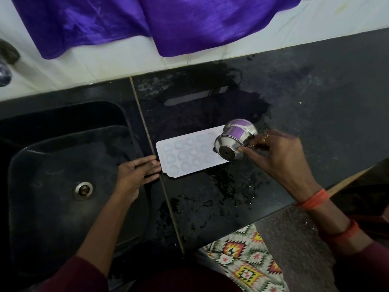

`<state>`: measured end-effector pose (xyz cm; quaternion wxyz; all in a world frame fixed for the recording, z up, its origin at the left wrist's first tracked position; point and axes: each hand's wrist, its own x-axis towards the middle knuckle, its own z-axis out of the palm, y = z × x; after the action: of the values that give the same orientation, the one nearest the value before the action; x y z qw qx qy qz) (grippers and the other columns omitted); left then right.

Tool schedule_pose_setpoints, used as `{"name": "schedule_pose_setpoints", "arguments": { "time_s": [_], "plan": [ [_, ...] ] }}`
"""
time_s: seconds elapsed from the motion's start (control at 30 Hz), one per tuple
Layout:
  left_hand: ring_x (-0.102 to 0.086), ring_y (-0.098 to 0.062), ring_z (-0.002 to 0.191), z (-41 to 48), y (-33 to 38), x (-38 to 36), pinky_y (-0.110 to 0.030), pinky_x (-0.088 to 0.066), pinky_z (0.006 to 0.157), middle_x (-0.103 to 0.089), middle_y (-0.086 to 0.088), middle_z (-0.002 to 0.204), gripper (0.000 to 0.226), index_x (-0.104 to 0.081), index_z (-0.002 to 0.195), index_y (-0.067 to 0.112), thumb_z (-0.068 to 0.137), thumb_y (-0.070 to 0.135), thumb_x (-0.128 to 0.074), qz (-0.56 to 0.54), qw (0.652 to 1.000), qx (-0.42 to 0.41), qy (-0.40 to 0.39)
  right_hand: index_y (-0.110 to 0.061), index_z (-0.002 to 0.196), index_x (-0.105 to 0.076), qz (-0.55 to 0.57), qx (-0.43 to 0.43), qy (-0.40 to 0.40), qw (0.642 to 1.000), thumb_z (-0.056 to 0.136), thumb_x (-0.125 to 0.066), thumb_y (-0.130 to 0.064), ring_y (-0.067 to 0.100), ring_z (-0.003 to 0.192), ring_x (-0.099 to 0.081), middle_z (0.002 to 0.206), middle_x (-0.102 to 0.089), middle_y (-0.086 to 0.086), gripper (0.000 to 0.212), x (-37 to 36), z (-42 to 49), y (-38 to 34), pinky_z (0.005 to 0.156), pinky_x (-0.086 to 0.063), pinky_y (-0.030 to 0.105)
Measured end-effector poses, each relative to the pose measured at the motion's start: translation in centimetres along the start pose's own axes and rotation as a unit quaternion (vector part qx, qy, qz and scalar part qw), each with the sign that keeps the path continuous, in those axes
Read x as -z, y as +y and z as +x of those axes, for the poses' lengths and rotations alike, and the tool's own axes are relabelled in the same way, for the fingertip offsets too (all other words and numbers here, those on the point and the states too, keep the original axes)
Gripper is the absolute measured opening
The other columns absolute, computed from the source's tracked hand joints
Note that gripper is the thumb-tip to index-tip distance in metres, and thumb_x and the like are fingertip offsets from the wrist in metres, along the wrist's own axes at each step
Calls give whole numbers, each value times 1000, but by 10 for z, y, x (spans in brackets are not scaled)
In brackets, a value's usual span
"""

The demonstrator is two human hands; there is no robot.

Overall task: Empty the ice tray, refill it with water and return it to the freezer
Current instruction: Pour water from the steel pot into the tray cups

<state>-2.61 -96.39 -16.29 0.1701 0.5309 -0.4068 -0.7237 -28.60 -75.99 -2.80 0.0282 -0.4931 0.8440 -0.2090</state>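
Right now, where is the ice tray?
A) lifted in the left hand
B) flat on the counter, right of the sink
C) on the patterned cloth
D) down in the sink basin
B: the ice tray lies flat on the wet black counter just right of the sink. The left hand has straight fingers at its left end, and the right hand tilts a steel cup over its right end.

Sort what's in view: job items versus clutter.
Job: white plastic ice tray; shiny steel cup tipped over it, gripped by the right hand; left hand at the tray's end.
Clutter: purple satin cloth; multicoloured patterned fabric.
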Motion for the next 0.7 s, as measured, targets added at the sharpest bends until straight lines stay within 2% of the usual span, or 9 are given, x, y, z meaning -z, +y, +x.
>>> {"name": "schedule_pose_setpoints", "arguments": {
  "time_s": [0.3, 0.4, 0.7],
  "plan": [
    [-74, -27, 100, 0, 0, 0, -24, -62, 66, -75, -20, 108, 25, -68, 119, 1, 95, 6, -66, -1, 1000, 1, -1, -15, 88, -78, 0, 1, -8, 1000, 82, -74, -51, 18, 71, -65, 88, -70, 4, 36, 3, 0, -2, 68, -56, 36],
    [-75, -25, 97, 1, -1, 0, -23, -61, 64, -75, -19, 107, 24, -69, 117, 2, 94, 5, -67, -3, 1000, 3, -1, -15, 89, -79, 2, -3, -7, 1000, 82, -75, -50, 20, 72, -65, 87, -69, 5, 36, 3, -1, -2, 69, -56, 40],
    [-77, -20, 91, 2, -2, 1, -23, -60, 63, -76, -17, 104, 23, -70, 117, 2, 94, 6, -67, -5, 1000, 2, -5, -18, 83, -77, 19, -10, 16, 1000, 81, -77, -50, 17, 68, -65, 81, -69, 1, 32, 3, 2, -3, 67, -56, 38]
  ]
}}
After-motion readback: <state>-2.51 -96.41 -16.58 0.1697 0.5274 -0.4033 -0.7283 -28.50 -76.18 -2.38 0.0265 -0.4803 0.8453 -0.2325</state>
